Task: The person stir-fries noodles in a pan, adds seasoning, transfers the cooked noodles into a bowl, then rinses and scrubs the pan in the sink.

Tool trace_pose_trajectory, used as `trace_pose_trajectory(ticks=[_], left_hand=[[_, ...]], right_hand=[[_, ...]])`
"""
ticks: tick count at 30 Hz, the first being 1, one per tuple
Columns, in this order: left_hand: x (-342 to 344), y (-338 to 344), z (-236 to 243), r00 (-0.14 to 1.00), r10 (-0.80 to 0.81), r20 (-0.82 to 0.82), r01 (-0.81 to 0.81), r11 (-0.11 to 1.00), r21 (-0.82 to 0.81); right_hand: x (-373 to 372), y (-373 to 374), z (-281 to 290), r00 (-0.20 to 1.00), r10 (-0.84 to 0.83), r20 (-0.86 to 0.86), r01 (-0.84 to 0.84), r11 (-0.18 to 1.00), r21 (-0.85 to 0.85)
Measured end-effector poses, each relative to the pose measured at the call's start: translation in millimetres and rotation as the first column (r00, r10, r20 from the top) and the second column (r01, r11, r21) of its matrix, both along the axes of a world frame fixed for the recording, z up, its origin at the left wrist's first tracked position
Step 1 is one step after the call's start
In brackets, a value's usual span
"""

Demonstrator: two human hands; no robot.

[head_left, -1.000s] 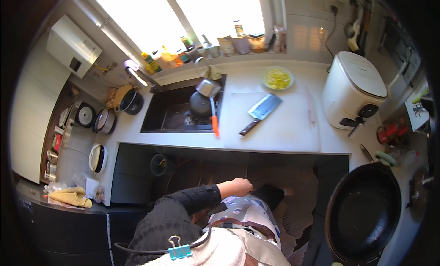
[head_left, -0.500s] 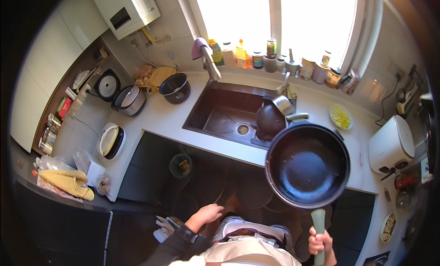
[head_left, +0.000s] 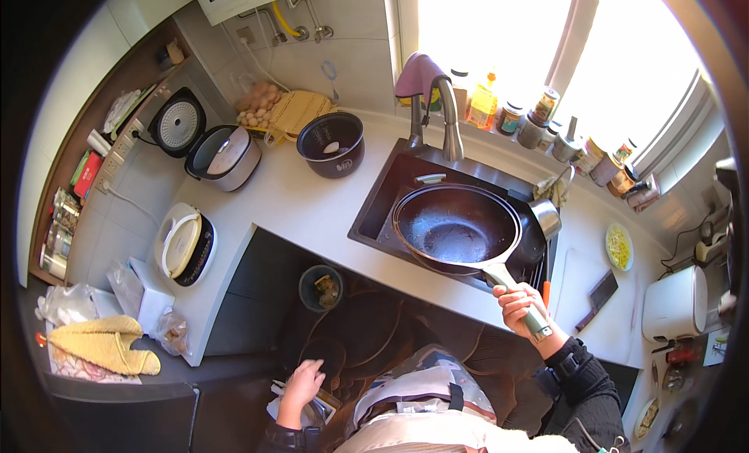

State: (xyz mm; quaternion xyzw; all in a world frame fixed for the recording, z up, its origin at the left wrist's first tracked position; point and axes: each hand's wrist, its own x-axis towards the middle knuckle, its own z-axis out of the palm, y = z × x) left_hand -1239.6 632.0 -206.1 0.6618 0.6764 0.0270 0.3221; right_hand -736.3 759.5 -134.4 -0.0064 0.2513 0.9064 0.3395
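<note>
My right hand (head_left: 516, 309) grips the pale green handle (head_left: 529, 314) of a dark, wide pan (head_left: 456, 223), which sits over the dark sink (head_left: 376, 211) beneath the faucet (head_left: 451, 125). A steel pot (head_left: 544, 217) and a dark vessel (head_left: 534, 246) lie at the sink's right, partly hidden by the pan. My left hand (head_left: 304, 384) hangs low below the counter, empty, its fingers loosely apart. A purple cloth (head_left: 417, 72) drapes over the faucet.
Right of the sink are a cleaver (head_left: 599, 295) on a board (head_left: 581, 270), a plate of yellow shreds (head_left: 619, 248) and an air fryer (head_left: 675, 301). Left stand a black inner pot (head_left: 331, 160), an open rice cooker (head_left: 222, 172) and a bin (head_left: 308, 289) below.
The pan, first at the right side, has swung forward and left to over the sink in my right hand. The view has turned left. My left hand hangs farther left and lower.
</note>
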Motion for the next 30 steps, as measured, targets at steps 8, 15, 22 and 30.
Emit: trace_pose_trajectory(ticks=[8,15,22,30], left_hand=[[100,331,54,0.842,-0.325,0.431,0.076,0.862,0.501],[239,577,-17,0.755,-0.656,0.004,0.585,0.676,0.448],[244,612,-51,0.597,-0.788,-0.148,0.788,0.543,0.290],[151,518,-16,0.729,-0.672,0.130,0.548,0.687,0.477]], right_hand=[[11,35,-22,0.997,0.035,0.071,-0.034,0.999,-0.011],[6,34,-19,0.858,0.036,0.512,-0.073,0.996,0.053],[-24,27,-8,0.715,-0.138,0.685,0.064,0.989,0.133],[-72,26,-18,0.566,-0.357,0.743,0.230,0.934,0.273]])
